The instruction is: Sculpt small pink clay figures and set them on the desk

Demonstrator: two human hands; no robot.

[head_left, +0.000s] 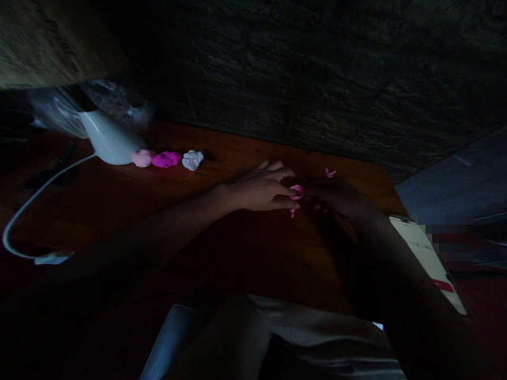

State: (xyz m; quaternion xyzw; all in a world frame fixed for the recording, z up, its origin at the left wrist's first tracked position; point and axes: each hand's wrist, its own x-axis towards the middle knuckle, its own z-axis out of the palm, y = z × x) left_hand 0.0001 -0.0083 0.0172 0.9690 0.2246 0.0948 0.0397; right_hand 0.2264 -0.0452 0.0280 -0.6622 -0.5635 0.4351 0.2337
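In the head view, a small flattened pink modelling clay piece [297,191] is between my two hands over the wooden table. My left hand [263,189], with a ring on one finger, reaches in from the left. Its index finger and thumb close on the clay's near side. From the right, my right hand [335,198] pinches the other edge; its fingers lie in deep shadow. Just below the left thumb shows a small pink clay bit [292,212]. Beyond the right hand lies a small branched pink clay shape [329,173].
Pale pink [143,158], magenta [166,159] and white [193,160] clay lumps sit in a row beside a white lamp base [113,138] with a cable [24,200]. A dark textured wall [253,79] rises behind the table [237,253]. A whitish flat board [425,258] is at right.
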